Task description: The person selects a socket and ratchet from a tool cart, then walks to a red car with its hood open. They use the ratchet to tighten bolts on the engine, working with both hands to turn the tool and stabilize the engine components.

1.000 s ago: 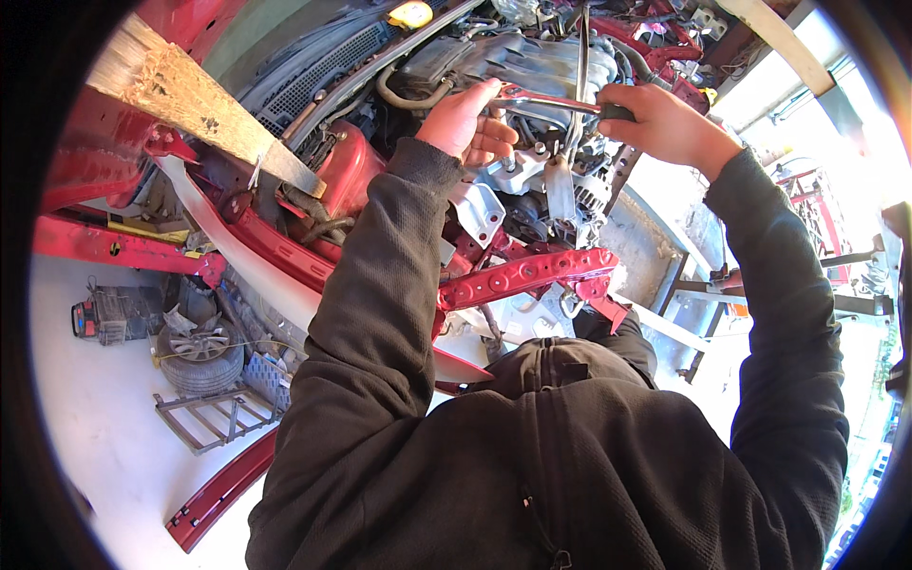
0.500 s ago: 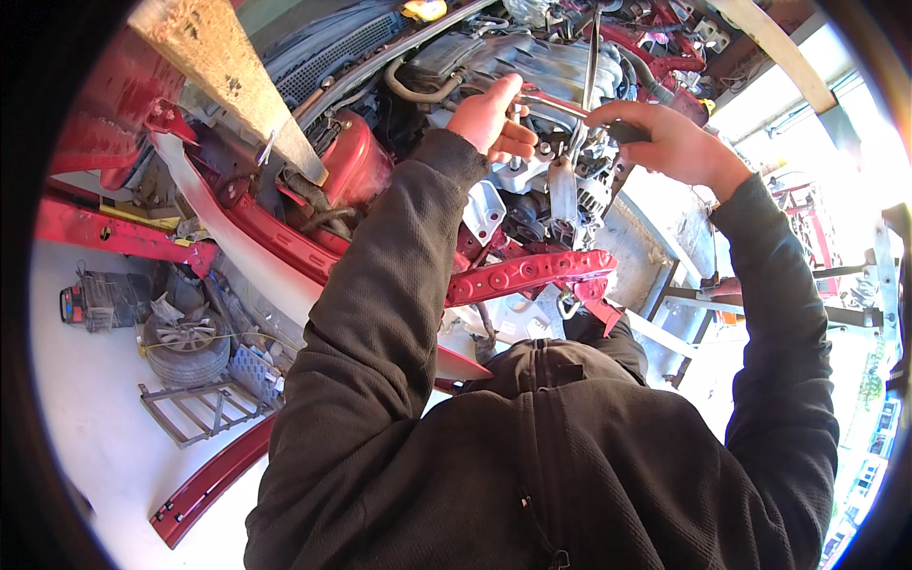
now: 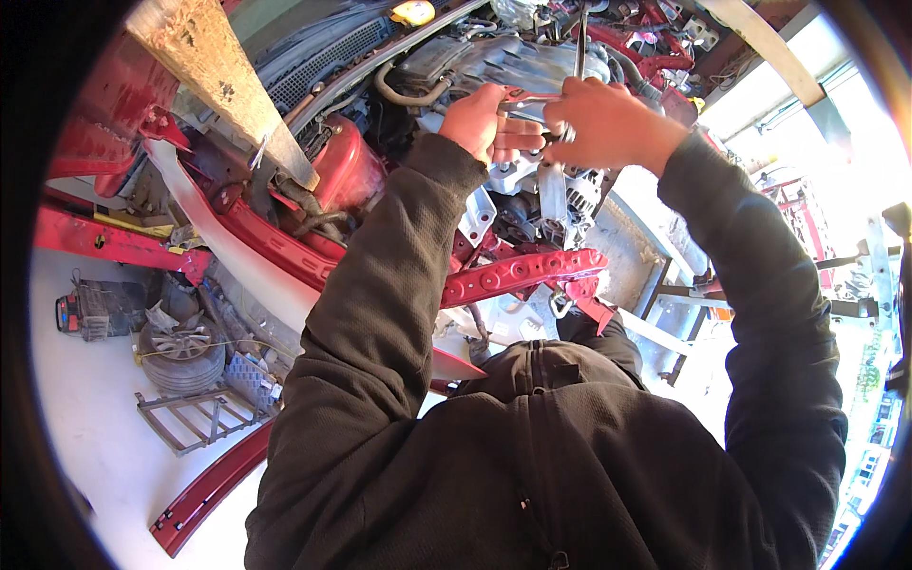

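Over the front of a car engine [image 3: 494,65], both my hands come close together. My left hand [image 3: 475,125] pinches a slim, shiny red-and-silver bar-shaped tool [image 3: 528,96] between thumb and forefinger, its other fingers stretched out below. At the tool's far end is my right hand [image 3: 613,123], fingers curled and partly smeared by motion; what it grips is hidden. Just behind it an upright metal bar [image 3: 580,47] rises from the engine. Below the hands show a pale metal bracket [image 3: 477,217] and a grey cylindrical part [image 3: 553,195].
A wooden beam [image 3: 223,85] slants down at the left by a red strut tower [image 3: 351,166]. A red body rail [image 3: 522,275] crosses in front of me. On the floor at left lie a wheel [image 3: 180,353], a metal frame [image 3: 195,418] and a long red strip [image 3: 211,489].
My right hand has moved left, in toward my left hand and the tool. My left hand has shifted only slightly, still pinching the tool.
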`<state>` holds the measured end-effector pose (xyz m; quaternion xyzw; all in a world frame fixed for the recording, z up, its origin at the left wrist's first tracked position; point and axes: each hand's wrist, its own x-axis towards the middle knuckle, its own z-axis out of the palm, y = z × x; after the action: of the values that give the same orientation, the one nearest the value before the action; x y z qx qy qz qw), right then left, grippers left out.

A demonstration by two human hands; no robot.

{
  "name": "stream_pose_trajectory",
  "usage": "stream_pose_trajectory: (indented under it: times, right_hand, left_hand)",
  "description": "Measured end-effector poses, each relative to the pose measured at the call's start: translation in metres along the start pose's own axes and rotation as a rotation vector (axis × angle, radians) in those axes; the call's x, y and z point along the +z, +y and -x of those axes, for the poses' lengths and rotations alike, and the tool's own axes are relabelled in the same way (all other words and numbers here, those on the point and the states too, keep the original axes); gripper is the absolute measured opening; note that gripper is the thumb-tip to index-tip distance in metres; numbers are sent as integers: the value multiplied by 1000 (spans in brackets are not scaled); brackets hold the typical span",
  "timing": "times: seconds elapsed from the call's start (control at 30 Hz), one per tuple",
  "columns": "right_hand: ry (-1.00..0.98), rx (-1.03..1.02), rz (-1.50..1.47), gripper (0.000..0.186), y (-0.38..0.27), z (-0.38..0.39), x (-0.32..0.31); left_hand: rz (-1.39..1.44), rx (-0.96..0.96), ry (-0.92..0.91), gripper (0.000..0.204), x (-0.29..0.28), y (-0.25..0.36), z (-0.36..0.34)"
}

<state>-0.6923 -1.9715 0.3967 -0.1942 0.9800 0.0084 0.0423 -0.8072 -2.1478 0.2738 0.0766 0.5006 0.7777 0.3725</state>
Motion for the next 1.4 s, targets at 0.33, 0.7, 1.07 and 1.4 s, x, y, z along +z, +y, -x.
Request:
stream_pose_trajectory:
  times: [0.33,0.7,1.07,1.4]
  right_hand:
    - [-96,97,60,46,-17,-11,-15]
    - [-51,106,168,48,-5,-6,0]
    - [-120,-19,-4,41,-7,-8,3]
    - [-116,76,-8,46,-10,-13,-5]
  left_hand:
    - [8,13,16,41,8,-6,3]
    - [-11,-96,-7,41,0,-5,0]
    - [-46,-80,-59,50,1,-9,-3]
    - [-27,-121,-28,51,0,-16,-8]
